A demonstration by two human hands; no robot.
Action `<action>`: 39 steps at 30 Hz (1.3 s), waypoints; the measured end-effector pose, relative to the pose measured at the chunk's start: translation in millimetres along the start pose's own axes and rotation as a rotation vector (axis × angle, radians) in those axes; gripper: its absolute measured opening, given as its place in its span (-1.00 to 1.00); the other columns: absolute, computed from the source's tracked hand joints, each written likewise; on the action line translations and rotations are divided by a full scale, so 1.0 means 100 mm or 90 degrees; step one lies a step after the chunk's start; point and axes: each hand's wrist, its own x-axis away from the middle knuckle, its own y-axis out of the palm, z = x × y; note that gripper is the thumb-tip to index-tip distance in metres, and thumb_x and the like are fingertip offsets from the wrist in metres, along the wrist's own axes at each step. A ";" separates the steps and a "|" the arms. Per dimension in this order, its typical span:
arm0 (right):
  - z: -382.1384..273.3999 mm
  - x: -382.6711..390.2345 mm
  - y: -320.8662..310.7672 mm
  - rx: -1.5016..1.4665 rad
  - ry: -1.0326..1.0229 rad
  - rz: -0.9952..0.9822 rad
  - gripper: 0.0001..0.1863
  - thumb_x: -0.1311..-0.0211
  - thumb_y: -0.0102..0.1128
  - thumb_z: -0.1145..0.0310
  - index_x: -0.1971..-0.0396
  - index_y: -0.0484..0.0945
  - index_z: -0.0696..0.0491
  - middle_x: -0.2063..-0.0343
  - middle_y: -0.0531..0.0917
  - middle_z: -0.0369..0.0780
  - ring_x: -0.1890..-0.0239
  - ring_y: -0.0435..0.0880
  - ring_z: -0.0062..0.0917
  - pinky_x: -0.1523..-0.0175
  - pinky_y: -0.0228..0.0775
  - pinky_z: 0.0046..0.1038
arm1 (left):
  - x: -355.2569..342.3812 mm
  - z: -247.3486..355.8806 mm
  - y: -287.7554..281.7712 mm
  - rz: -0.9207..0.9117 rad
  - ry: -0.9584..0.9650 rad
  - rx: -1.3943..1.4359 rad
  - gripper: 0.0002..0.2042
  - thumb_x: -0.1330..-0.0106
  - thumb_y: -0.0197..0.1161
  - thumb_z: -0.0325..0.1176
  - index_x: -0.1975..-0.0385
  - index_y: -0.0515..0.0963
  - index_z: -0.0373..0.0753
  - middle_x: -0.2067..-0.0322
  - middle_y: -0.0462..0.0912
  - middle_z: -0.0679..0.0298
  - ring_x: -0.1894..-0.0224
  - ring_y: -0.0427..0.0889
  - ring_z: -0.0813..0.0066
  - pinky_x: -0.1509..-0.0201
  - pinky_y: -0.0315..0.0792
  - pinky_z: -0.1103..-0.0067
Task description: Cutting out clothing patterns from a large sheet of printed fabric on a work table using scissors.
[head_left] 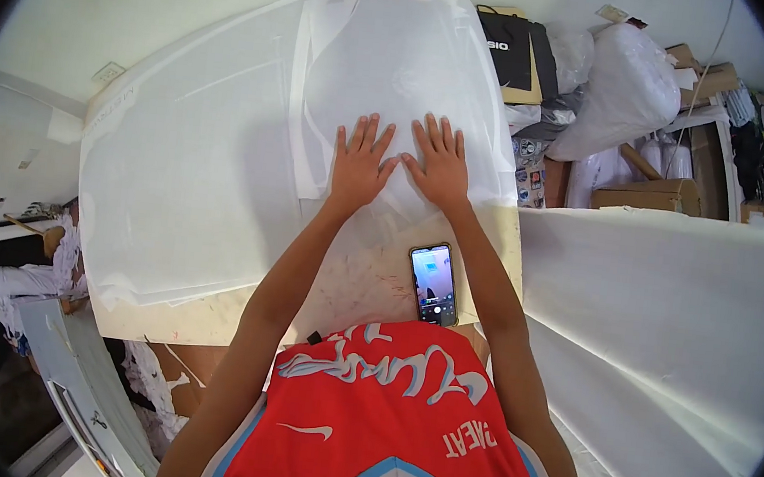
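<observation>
My left hand (362, 167) and my right hand (438, 170) lie palm down on a thin white sheet (390, 72), fingers spread, thumbs nearly meeting. A wider white sheet (176, 161) covers the left part of the pale board tabletop (141, 314); both sheets look translucent, with faint shapes showing. Near the tabletop's front edge, between my forearms, a smartphone (433, 281) lies face up with its screen lit.
At the back right are a black bag (507, 65), wrapped bundles (616, 91) and cardboard boxes (647, 194). A large white surface (654, 304) fills the right side. A metal cabinet (67, 354) and fabric scraps (63, 261) stand at the left.
</observation>
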 end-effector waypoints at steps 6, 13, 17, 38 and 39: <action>-0.06 -0.10 -0.02 -0.078 -0.018 -0.003 -0.46 -0.35 -0.04 0.05 -0.27 0.33 -0.05 -0.34 0.22 -0.12 -0.44 0.01 -0.20 -0.47 -0.31 -0.17 | 0.01 -0.09 -0.07 0.028 -0.006 -0.012 -0.44 -0.38 -0.05 -0.01 -0.35 0.19 -0.04 -0.38 0.10 0.08 -0.42 0.04 0.12 -0.42 -0.20 0.01; 0.29 0.49 -0.46 -0.665 0.145 0.100 -0.60 -0.43 -0.07 0.24 -0.12 0.47 0.15 -0.24 0.40 -0.07 -0.35 0.24 -0.32 -0.40 -0.02 -0.37 | 0.33 0.29 -0.58 0.072 0.005 0.049 -0.40 -0.36 0.07 -0.14 -0.32 0.16 -0.32 -0.30 0.25 0.05 -0.42 0.08 0.16 -0.46 -0.22 0.10; 0.10 1.15 -0.77 -0.630 0.233 0.094 -0.62 -0.39 0.01 0.31 -0.12 0.46 0.16 -0.13 0.51 -0.12 -0.24 0.40 -0.38 -0.32 0.14 -0.39 | 1.26 0.23 -0.94 0.074 -0.069 0.131 -0.42 -0.31 0.16 -0.26 -0.30 0.20 -0.28 -0.26 0.32 0.08 -0.40 0.13 0.18 -0.46 -0.16 0.16; -2.44 1.48 -0.49 -0.731 0.124 0.279 -0.65 -0.38 0.00 0.49 -0.11 0.34 0.26 0.02 0.53 -0.12 -0.04 0.53 -0.52 -0.17 0.35 -0.49 | 4.32 -0.33 -1.75 -0.044 -0.293 0.322 -0.62 -0.17 0.23 -0.33 -0.02 0.50 -0.21 0.03 0.57 0.01 -0.04 0.51 0.03 -0.12 0.37 0.28; -2.70 1.55 -0.38 -0.715 0.106 0.205 -0.66 -0.38 0.01 0.49 -0.10 0.35 0.26 0.05 0.55 -0.13 -0.01 0.54 -0.53 -0.15 0.36 -0.49 | 4.56 -0.41 -1.77 -0.080 -0.285 0.323 -0.60 -0.16 0.23 -0.32 -0.03 0.49 -0.18 0.04 0.57 0.01 -0.02 0.53 0.02 -0.09 0.39 0.27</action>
